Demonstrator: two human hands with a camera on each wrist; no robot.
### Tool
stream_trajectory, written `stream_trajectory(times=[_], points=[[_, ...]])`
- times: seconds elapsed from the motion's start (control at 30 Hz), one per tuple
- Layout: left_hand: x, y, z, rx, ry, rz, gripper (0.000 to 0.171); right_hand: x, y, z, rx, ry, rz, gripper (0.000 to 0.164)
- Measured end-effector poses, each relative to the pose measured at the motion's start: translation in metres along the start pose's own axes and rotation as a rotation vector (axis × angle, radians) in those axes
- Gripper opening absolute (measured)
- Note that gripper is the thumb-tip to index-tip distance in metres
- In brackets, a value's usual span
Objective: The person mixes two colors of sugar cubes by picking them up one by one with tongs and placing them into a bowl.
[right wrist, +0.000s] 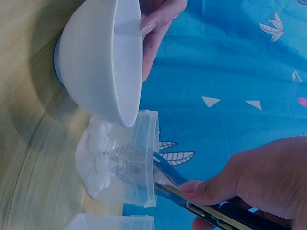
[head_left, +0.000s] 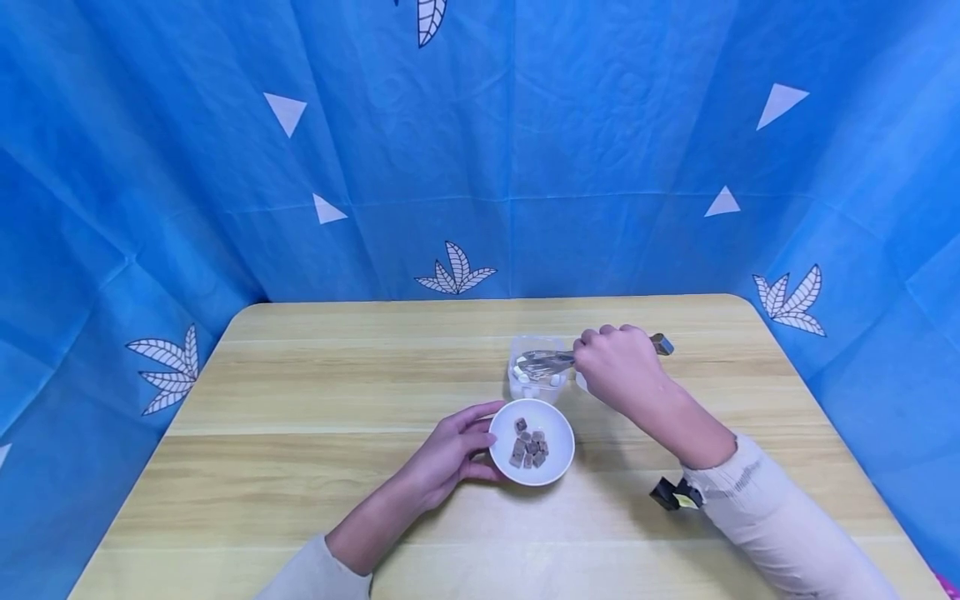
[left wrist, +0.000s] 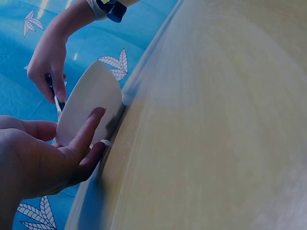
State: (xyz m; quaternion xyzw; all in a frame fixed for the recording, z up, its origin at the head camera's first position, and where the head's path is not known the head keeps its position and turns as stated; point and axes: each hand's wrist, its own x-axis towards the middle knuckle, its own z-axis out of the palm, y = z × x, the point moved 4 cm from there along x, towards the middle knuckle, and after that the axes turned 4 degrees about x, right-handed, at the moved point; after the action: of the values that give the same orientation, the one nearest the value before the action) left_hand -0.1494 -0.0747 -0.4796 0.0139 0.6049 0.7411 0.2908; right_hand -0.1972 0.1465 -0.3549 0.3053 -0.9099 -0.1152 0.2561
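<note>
My left hand (head_left: 457, 454) holds a white bowl (head_left: 558, 467) by its near-left side, thumb at the rim and fingers against the outside. Several brown cubes (head_left: 532, 448) lie in the bowl. With my right hand (head_left: 622, 367) I grip metal tongs (head_left: 553, 362) by their dark handle (right wrist: 240, 215). The tongs' tips reach into a clear plastic container (head_left: 538, 342) just behind the bowl. Soft-looking white pieces (right wrist: 100, 153) lie at the bottom of that container. Whether the tips pinch a piece cannot be made out.
A second translucent plastic piece (right wrist: 110, 222) stands beside the container, mostly hidden by my right hand in the head view. A black wrist device (head_left: 675, 494) sits at the right sleeve. Blue patterned curtain (head_left: 510, 150) surrounds the wooden table (head_left: 300, 483).
</note>
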Motion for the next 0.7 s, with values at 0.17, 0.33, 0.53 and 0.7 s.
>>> stream_trajectory(times=[0.17,0.33,0.53,0.7], points=[[0.001,-0.002,-0.001,0.001,0.005,-0.003,0.06,0.004,-0.003,0.002,0.001,-0.046,0.007,0.028],[0.0,-0.001,-0.001,-0.004,0.011,-0.006,0.06,0.009,-0.006,-0.002,0.003,-0.078,0.022,0.028],[0.0,0.0,0.0,-0.005,0.009,-0.003,0.059,0.014,-0.008,-0.004,0.008,-0.141,0.048,0.024],[-0.001,0.001,0.0,0.001,0.005,0.0,0.059,0.015,-0.009,-0.003,-0.009,-0.138,0.056,0.021]])
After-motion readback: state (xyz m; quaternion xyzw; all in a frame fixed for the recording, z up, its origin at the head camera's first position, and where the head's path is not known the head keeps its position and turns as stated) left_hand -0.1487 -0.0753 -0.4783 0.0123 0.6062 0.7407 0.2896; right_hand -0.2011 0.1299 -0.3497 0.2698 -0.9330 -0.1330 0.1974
